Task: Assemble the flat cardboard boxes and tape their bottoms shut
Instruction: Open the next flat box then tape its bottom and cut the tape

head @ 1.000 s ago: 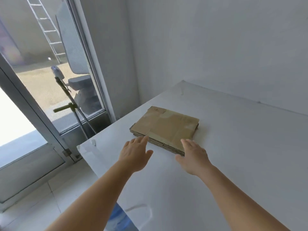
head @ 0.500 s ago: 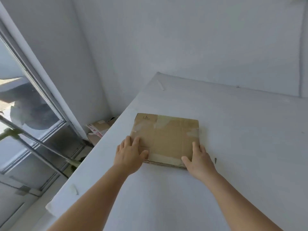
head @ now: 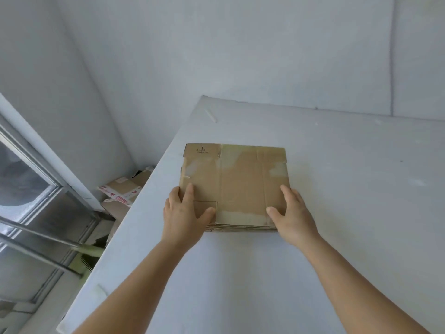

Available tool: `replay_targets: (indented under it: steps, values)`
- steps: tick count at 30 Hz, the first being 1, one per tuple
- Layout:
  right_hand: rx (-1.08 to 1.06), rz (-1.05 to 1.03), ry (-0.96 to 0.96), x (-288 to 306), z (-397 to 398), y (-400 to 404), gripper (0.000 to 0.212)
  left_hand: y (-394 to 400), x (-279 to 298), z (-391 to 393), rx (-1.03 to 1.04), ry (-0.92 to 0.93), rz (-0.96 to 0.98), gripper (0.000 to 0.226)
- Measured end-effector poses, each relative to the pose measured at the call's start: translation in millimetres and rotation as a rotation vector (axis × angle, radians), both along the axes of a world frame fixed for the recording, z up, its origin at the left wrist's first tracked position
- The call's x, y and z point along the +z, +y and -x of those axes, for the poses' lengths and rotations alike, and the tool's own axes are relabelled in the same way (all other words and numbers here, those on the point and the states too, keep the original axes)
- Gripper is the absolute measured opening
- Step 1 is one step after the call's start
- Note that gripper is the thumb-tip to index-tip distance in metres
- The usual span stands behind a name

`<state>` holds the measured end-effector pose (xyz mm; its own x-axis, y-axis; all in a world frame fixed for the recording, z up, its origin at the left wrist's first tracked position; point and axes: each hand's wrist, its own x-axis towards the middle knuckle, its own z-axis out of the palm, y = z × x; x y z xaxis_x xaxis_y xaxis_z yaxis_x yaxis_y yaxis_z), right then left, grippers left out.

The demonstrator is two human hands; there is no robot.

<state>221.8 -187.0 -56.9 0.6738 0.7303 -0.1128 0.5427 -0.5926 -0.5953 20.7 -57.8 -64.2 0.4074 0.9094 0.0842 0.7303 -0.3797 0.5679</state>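
1. A stack of flat cardboard boxes (head: pixel 238 184) lies on the white desk (head: pixel 349 213), close to the desk's left edge and well short of the wall behind it.
2. The top sheet shows fold creases, pale patches of old tape and a small printed mark at its far left corner; the layered edges of the sheets beneath show along the near side.
3. The left hand (head: pixel 184 214) is on the stack's near left corner. Its fingers lie fairly straight on the top sheet and over the left edge, and the thumb points inward across the cardboard. The grip is wide, more a press than a clasp.
4. The right hand (head: pixel 292 213) is on the stack's near right corner, fingers stretched along the right edge and thumb laid inward on top. Its grip is wide too; whether any fingertip hooks under the edge I cannot tell.
5. Both forearms are bare and reach in from the near side of the desk.
6. A thin white strip (head: pixel 210 115) lies on the desk beyond the stack, near the far left corner.
7. Left of the desk, down on the floor in the room's corner, sit more cardboard boxes (head: pixel 122 194) with red-printed tape.
8. Further left of those are a glass door (head: pixel 26 189) and metal bars (head: pixel 41 247).
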Motion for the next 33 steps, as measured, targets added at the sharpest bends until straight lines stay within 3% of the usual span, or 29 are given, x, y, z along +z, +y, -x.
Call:
replay_targets:
  steps: [11,33]
  values:
    - [-0.168,-0.104,-0.071,26.3,-43.6,-103.4,0.067,-87.4,16.5,-64.3,-0.108,-0.068,0.029,0.073]
    - [-0.544,-0.043,-0.068,31.1,-194.1,-505.0,0.066,-434.8,10.2,-274.1,-0.532,-0.022,0.118,0.072]
